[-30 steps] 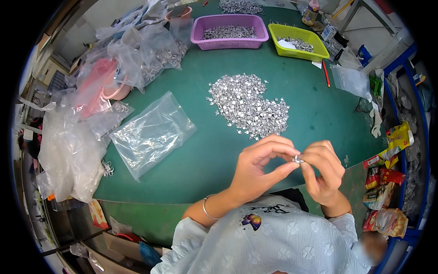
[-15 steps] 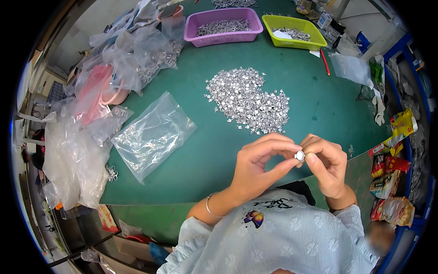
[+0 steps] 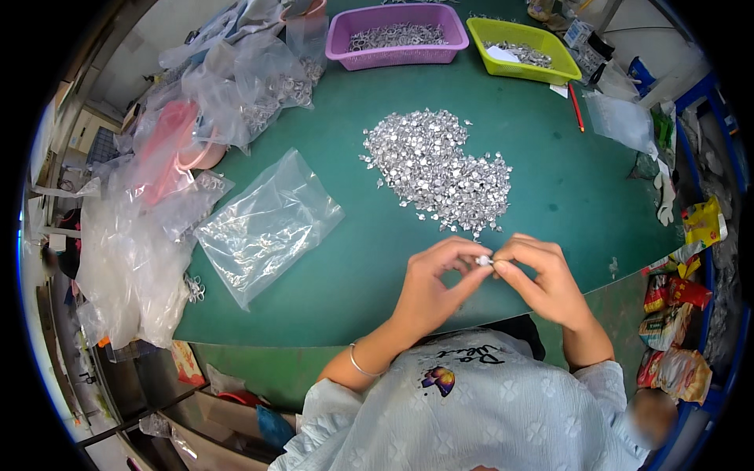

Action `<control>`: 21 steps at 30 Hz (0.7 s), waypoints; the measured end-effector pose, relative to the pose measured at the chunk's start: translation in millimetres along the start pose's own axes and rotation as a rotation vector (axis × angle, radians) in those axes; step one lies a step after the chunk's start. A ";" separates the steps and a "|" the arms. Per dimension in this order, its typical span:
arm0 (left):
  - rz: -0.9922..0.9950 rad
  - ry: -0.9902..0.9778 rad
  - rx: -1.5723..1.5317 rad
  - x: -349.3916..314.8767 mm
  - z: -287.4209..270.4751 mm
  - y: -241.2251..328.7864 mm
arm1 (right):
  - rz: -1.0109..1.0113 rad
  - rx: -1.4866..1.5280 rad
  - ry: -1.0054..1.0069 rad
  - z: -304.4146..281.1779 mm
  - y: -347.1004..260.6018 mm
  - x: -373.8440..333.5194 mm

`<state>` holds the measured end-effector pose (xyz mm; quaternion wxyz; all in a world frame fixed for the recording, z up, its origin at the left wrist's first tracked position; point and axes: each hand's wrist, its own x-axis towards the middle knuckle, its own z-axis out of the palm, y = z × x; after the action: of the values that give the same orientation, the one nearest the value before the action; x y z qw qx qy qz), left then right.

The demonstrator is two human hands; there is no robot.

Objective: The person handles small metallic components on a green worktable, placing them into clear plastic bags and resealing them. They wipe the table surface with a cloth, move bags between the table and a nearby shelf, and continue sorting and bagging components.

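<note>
Between my fingertips is a small silvery metal piece [image 3: 484,260], round in outline; its exact kind is too small to make out. My left hand [image 3: 438,284] pinches it between thumb and forefinger. My right hand [image 3: 540,275] is closed in a pinch at the piece's right side, its fingertips touching it. Both hands hover near the table's front edge. Just beyond them a heap of similar small silvery metal pieces [image 3: 440,169] lies on the green table [image 3: 330,282].
A flat clear plastic bag [image 3: 271,228] lies left of the heap. Purple [image 3: 397,56] and yellow-green [image 3: 525,69] baskets of metal parts stand at the back. Plastic bags [image 3: 126,259] crowd the left side. A red pencil [image 3: 576,108] and a white glove [image 3: 665,198] lie at right.
Both hands have moved a little left with the small metal piece, which has turned so its round face shows less. The view has shifted slightly.
</note>
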<state>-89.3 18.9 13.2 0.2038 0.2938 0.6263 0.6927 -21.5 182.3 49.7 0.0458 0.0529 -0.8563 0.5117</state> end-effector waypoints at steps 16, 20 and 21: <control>0.210 0.075 0.936 81.1 -63.8 -113.3 | -0.005 -0.623 -0.123 24.1 111.6 59.5; 0.169 0.004 0.860 62.7 -67.2 -110.1 | -0.006 -0.609 -0.200 30.2 104.7 53.7; 0.162 -0.012 0.858 58.4 -67.2 -108.0 | -0.005 -0.615 -0.232 32.4 104.4 52.1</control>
<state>-186.6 20.9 -87.4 0.0121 0.4040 0.8312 0.3817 -88.2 200.7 -49.6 -0.0368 0.0966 -0.9701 0.2197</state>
